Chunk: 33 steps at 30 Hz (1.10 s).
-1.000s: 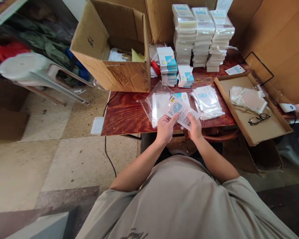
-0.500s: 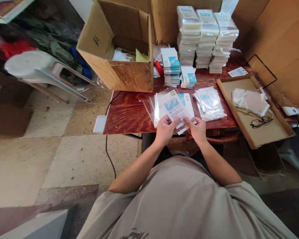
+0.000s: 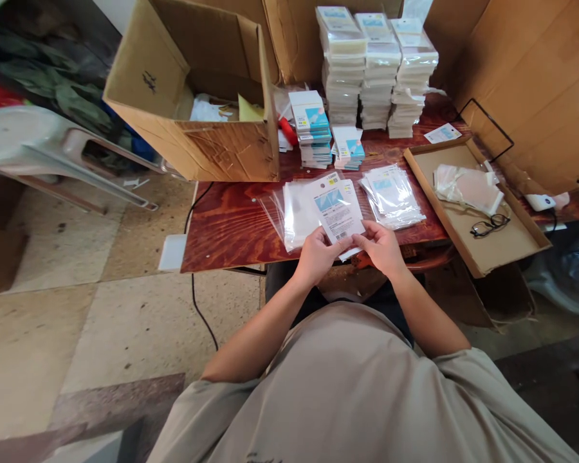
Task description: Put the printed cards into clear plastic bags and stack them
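Between both hands, over the table's front edge, is a white and blue printed card (image 3: 338,209), its text side facing up. My left hand (image 3: 317,257) pinches its lower left corner. My right hand (image 3: 380,249) grips the lower right, thumbs nearly meeting at the bottom. Whether the card sits inside a clear sleeve I cannot tell. Beneath and left of it lie clear plastic bags (image 3: 296,215) on the red-brown table (image 3: 231,225). Just right of the hands is a loose pile of bagged cards (image 3: 393,196).
Behind stand two stacks of cards (image 3: 311,122) and several tall stacks of packed sleeves (image 3: 342,64). An open cardboard box (image 3: 231,151) is at the back left. On the right, a shallow cardboard tray (image 3: 502,254) holds eyeglasses (image 3: 489,225) and crumpled plastic. A stool (image 3: 33,135) stands far left.
The card is drawn slightly toward me and straightened, covering more of the card behind it. My thumbs have come closer together. The whole view has shifted, with the table things appearing further left.
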### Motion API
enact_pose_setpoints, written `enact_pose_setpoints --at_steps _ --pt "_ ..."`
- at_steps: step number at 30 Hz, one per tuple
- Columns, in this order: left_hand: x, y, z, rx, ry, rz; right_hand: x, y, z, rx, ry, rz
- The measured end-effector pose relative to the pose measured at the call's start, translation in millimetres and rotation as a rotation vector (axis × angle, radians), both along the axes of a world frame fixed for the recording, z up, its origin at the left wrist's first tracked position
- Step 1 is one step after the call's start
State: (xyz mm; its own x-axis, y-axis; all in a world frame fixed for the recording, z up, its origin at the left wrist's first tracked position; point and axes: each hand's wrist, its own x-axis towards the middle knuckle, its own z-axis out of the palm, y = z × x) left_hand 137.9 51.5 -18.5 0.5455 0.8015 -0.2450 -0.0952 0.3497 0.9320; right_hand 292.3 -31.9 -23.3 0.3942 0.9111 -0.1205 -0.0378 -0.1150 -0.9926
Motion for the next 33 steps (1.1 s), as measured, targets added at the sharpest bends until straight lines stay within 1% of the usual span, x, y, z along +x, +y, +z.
enact_pose_setpoints --at_steps 2,4,6,7,8,9,11,12,14,18,23,27,30,33 --pt "-2 -1 -0.4 0.020 0.057 -0.023 5 -3 -2.9 -0.012 -0.103 0.005" --pt "-7 0 0.3 0.065 0.093 -0.033 25 -3 -2.8 -0.010 -0.310 0.010" --pt "-11 2 2.4 0.144 0.130 -0.023 58 -1 -1.5 0.022 -0.605 -0.042" --pt "-13 4 3.7 0.172 0.149 -0.017 77 1 -1.4 0.050 -0.771 -0.116" --pt "-14 5 4.9 0.187 0.163 -0.015 97 4 -2.0 0.037 -0.924 -0.142" --pt "-14 6 6.0 0.191 0.170 -0.019 115 7 -3.5 -0.008 -1.045 -0.139" --pt "-12 7 7.3 0.178 0.174 -0.034 144 14 -8.3 -0.115 -1.200 -0.070" --pt "-11 7 7.5 0.170 0.175 -0.046 153 17 -11.0 -0.160 -1.248 -0.038" --pt "-6 6 7.3 0.158 0.178 -0.075 162 20 -15.7 -0.203 -1.311 -0.007" --pt "4 8 7.1 0.169 0.175 -0.125 161 19 -18.4 -0.174 -1.412 0.017" --pt "9 13 7.8 0.193 0.180 -0.128 160 15 -16.4 -0.178 -1.551 0.124" --pt "8 12 3.4 0.187 0.205 -0.135 164 14 -13.2 -0.198 -1.632 0.220" --pt "5 12 0.2 0.180 0.216 -0.133 169 10 -8.0 -0.189 -1.653 0.256" --pt "4 13 1.0 0.158 0.206 -0.114 173 5 -2.9 -0.133 -1.632 0.274"
